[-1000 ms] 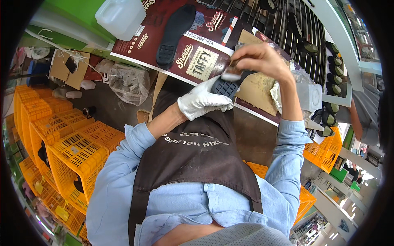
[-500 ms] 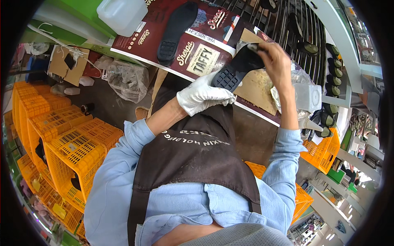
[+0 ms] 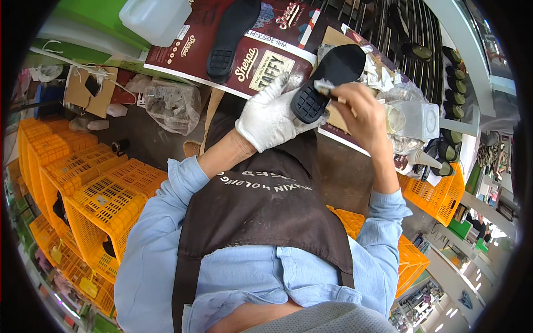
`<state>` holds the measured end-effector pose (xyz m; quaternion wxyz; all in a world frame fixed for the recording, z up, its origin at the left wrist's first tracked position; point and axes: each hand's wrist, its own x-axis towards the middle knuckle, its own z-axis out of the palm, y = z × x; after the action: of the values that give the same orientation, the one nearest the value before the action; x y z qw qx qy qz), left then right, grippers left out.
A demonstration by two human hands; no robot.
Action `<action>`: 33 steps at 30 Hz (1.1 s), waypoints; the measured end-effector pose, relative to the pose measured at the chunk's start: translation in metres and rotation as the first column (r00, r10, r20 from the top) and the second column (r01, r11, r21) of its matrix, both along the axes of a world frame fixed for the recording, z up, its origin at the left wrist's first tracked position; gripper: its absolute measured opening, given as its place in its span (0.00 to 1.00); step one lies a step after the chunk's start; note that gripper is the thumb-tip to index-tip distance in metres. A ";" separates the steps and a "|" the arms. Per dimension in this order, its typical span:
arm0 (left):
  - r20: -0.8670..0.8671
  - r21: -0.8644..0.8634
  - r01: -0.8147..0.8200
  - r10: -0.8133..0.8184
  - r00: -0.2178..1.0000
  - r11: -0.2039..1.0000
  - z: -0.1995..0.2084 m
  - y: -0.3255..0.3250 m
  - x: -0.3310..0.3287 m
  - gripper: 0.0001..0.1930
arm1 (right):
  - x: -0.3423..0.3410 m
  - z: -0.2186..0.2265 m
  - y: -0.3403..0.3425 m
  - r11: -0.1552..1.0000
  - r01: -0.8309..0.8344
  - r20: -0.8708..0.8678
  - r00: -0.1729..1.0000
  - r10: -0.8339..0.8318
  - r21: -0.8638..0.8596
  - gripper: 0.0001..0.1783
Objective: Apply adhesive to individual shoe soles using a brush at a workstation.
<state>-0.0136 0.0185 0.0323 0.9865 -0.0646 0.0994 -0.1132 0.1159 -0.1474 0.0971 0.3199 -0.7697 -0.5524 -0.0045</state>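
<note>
A black shoe sole (image 3: 337, 65) with a square-patterned heel rests at a slant in my left hand (image 3: 267, 117), which wears a white glove. Its thumb stands up beside the heel while the other fingers lie mostly hidden under the sole. My bare right hand (image 3: 360, 111) pinches a small whitish wad (image 3: 323, 86) against the sole's edge, just above the heel blocks. A second black sole (image 3: 236, 36) lies on the dark red printed board (image 3: 172, 61) to the left.
A translucent jug (image 3: 156, 21) stands at the far left of the board. On the right are a clear plastic container (image 3: 425, 121), a white nozzle bottle (image 3: 423, 159) and a roller rack (image 3: 383, 28) carrying soles. Stacked orange crates (image 3: 105, 205) fill the left side.
My right hand and the wad have moved from the sole's far toe end down toward its heel. My left thumb has lifted, and the sole is turned more upright.
</note>
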 end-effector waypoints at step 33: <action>0.161 -0.156 0.119 -0.093 0.983 0.981 -0.010 -0.014 0.017 0.39 | -0.051 0.008 0.010 0.980 -0.168 0.049 0.985 0.164 0.108 0.17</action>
<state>0.0036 0.0048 0.0221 0.9750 -0.1316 0.0170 -0.1782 0.0652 -0.1374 0.1053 0.3504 -0.7017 -0.6199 -0.0240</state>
